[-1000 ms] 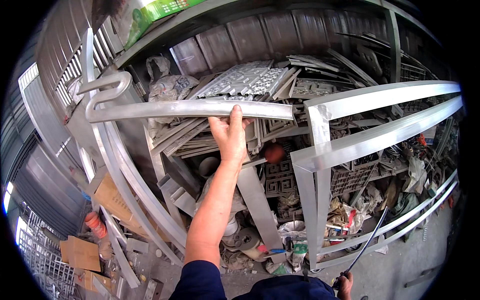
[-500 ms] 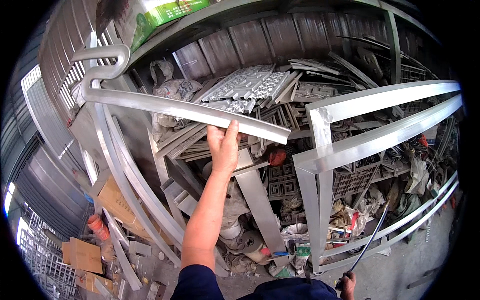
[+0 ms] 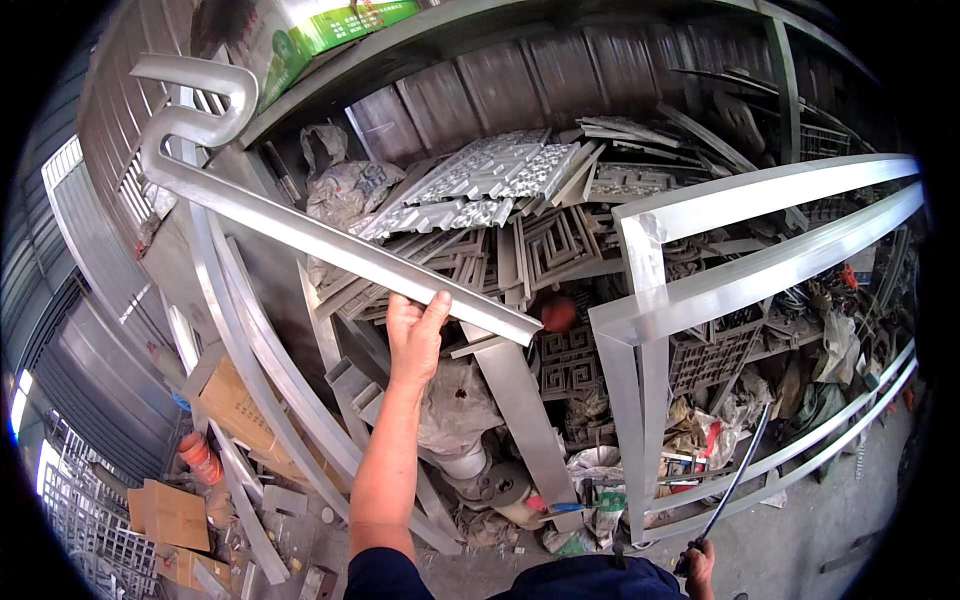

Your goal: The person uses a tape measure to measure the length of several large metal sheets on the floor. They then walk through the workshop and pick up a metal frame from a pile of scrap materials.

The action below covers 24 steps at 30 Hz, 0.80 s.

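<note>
My left hand (image 3: pixel 414 345) is closed around the lower edge of a long silver metal profile (image 3: pixel 300 236), near its right end. The profile slants down from upper left to lower right, and its far left end curls into an S-shaped bend. Low at the right, my right hand (image 3: pixel 700 572) is partly cut off by the lower edge and closed around the handle of a thin dark rod (image 3: pixel 738 478). The rod points up and to the right, its exact kind unclear. A silver metal frame (image 3: pixel 644 262) stands beyond my hands to the right.
Scrap metal and patterned panels (image 3: pixel 470 185) are heaped on a rack ahead. Long curved metal lengths (image 3: pixel 262 330) stand at the left, near cardboard boxes (image 3: pixel 172 512) and an orange bucket (image 3: pixel 200 457). A green and white box (image 3: pixel 330 30) sits up high. Bags and scraps litter the floor.
My left hand has moved down and slightly left. The profile has tilted more steeply, with its right end lower and its curled end higher. The rod has shifted slightly left.
</note>
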Available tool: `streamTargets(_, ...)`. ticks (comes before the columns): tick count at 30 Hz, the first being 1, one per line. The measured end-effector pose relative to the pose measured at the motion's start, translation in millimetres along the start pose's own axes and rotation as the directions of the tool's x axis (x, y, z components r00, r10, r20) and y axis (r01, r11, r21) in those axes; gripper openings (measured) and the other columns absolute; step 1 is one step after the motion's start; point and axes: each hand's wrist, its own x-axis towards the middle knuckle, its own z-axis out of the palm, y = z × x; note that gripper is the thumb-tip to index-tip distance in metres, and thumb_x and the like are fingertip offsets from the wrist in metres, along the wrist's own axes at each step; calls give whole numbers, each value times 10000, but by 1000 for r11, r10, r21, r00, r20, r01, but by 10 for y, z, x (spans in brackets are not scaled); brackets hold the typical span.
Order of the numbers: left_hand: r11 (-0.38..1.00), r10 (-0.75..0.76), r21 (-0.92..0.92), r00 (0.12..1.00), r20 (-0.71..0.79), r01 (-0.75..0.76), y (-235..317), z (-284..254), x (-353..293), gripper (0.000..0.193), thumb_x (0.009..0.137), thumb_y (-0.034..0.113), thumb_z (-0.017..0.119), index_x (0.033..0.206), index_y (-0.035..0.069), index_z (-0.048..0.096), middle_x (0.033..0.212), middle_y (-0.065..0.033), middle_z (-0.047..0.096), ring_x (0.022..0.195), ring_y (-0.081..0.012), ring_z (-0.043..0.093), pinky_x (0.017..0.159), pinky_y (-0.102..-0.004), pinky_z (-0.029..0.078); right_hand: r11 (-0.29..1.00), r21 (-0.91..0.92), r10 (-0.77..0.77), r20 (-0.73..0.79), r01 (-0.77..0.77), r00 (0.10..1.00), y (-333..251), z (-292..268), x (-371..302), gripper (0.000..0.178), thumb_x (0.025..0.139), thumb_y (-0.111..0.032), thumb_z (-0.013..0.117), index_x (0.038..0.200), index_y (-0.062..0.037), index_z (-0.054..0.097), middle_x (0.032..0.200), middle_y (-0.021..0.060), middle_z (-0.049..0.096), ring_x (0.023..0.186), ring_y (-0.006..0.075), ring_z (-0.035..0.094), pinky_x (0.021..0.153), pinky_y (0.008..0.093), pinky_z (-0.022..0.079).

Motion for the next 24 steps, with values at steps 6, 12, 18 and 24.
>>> streamTargets(6, 999, 25, -36, 999, 25, -24, 66, 99, -29, 199, 893, 42, 618, 1048, 54, 494, 938, -64, 611, 764, -126, 598, 659, -258, 487, 998, -35, -49, -9, 49, 999, -6, -13, 17, 295, 647, -38, 532, 941, -27, 520, 749, 72, 515, 600, 184, 528, 530, 312, 454)
streamTargets(12, 984, 21, -180, 997, 74, -7, 54, 291, 18, 152, 923, 53, 577, 1041, 35, 484, 965, -93, 616, 861, -190, 644, 737, -365, 577, 1000, 8, -5, -18, 5, 1000, -28, 46, -108, 290, 664, -31, 535, 953, -36, 511, 703, 72, 508, 531, 180, 513, 466, 314, 442)
streamTargets(18, 945, 71, -319, 997, -5, -69, -6, 706, 161, 159, 936, 65, 553, 1078, 40, 487, 1014, -90, 604, 917, -201, 636, 770, -402, 588, 999, 38, 27, 19, -27, 999, 103, -15, -111, 281, 680, -31, 524, 961, -41, 508, 695, 75, 520, 529, 183, 523, 470, 314, 451)
streamTargets(24, 880, -18, -475, 999, -40, -4, -132, 1062, 178, 155, 936, 82, 562, 1069, 45, 492, 1055, -78, 582, 931, -193, 624, 793, -407, 583, 996, 84, -28, -35, 31, 999, 138, -41, -154, 273, 657, -45, 506, 930, -31, 510, 659, 90, 524, 509, 197, 525, 447, 310, 433)
